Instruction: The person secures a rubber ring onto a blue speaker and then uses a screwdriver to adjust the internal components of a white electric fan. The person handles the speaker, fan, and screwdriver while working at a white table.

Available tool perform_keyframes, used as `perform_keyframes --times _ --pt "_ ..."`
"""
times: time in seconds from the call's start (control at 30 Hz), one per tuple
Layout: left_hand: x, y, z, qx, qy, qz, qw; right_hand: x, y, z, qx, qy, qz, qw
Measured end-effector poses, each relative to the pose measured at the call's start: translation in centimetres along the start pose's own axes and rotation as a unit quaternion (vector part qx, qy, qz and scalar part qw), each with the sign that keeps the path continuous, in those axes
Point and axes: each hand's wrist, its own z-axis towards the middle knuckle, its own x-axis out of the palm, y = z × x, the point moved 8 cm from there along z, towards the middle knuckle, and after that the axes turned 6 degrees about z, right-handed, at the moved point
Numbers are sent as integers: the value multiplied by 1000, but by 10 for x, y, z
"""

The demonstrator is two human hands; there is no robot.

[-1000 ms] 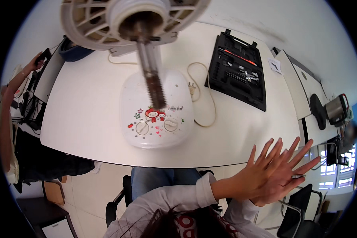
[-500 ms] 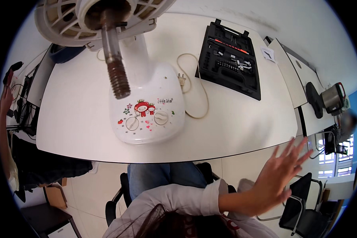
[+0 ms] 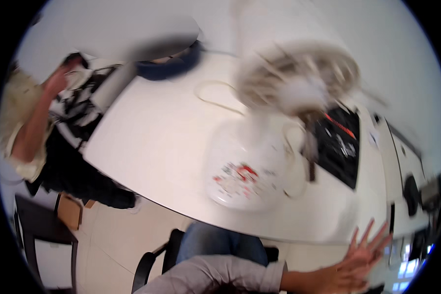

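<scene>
My left hand (image 3: pixel 343 277), blurred at the lower right beyond a pale sleeve, overlaps my right hand (image 3: pixel 367 247), whose fingers appear spread upward; neither shows a held object. The left fingers are too smeared to read. Above them on the white table (image 3: pixel 137 161), a white fan base (image 3: pixel 242 193) carries red cartoon decoration and a neck supporting a cage-like housing (image 3: pixel 274 68). A threaded shaft (image 3: pixel 311 161) projects from the housing. A pale cord (image 3: pixel 215 103) lies by the fan, and a black tool case (image 3: pixel 343 166) is at its right.
A co-worker (image 3: pixel 29 137) at the left has a raised hand among dark clutter. A dark blue round object (image 3: pixel 166 68) sits at the table's back left. A chair (image 3: pixel 147 264) is below the table edge, a dark cabinet (image 3: pixel 46 225) at lower left. Another desk (image 3: pixel 397 186) stands right.
The view has swung left, shifting the fan, table and case rightward and down and blurring them. More of the co-worker shows. My hands remain overlapped at the lower right.
</scene>
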Motion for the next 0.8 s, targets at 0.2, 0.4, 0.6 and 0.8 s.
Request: perform_keyframes --times 0.2,0.4,0.6,0.8 --pt "-32 45 -29 -197 141 175 954 37 -46 -29 160 99 34 982" --pt "-35 13 -31 -9 85 294 952 44 -51 -36 174 133 29 975" --pt "-81 8 -21 -79 30 181 980 42 -48 -35 180 146 46 972" --pt "-56 27 -59 -10 -23 359 933 52 -40 -36 179 152 173 957"
